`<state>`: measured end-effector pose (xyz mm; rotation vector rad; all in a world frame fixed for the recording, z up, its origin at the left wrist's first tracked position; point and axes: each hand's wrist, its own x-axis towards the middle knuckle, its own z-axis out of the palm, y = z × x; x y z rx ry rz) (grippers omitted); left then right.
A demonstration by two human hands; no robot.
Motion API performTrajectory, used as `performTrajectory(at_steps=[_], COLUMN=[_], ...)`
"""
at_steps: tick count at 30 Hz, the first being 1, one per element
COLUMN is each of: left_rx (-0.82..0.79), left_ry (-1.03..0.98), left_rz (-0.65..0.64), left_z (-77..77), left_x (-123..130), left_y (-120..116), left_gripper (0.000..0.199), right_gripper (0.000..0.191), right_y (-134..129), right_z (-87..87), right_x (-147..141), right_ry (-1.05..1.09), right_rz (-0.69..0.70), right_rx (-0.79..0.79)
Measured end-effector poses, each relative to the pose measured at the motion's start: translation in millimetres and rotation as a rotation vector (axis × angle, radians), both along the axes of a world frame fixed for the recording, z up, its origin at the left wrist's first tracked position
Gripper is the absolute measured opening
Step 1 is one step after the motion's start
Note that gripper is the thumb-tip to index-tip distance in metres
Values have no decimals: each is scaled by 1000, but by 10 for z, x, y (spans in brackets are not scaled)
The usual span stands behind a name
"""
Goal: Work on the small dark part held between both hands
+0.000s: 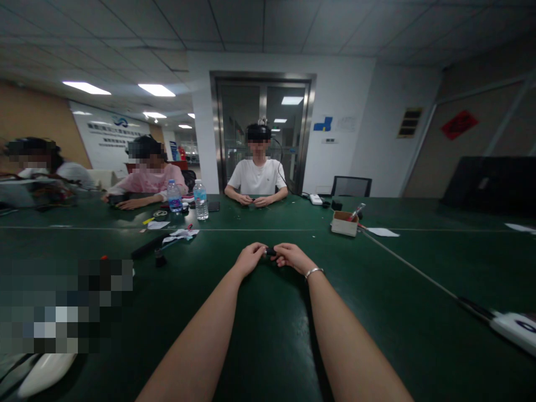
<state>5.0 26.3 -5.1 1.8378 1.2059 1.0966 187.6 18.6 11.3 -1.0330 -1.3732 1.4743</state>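
Both my arms reach out over the dark green table. Between my hands is a small black object with a pale, metallic-looking end; its exact kind is too small to make out. The fingers of my left hand pinch its left end. On the other side, my right hand grips the black end with thumb and fingers, a silvery bracelet around that wrist. My fingers cover part of the object.
Across the table sits a person in white. Two water bottles stand left of centre near papers and a long black item. A small open box is at right; a cord runs to a white device.
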Motion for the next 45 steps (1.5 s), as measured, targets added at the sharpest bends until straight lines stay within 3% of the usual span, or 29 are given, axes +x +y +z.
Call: performTrajectory(at_steps=[12, 26, 41, 45], left_rx=[10, 26, 67, 40], left_ry=[-37, -28, -246, -261], left_rz=[-38, 17, -29, -15], left_z=[-8, -27, 71, 61], left_x=[3, -6, 4, 0], left_y=[15, 11, -83, -70], left_gripper=[29, 28, 28, 28], right_gripper=[10, 12, 11, 41], right_y=[-30, -29, -24, -58], right_z=[28, 23, 16, 39], right_x=[-9, -11, -10, 15], right_ry=[-11, -11, -10, 56], right_rz=[-1, -4, -17, 18], right_rx=[-12, -3, 12, 87])
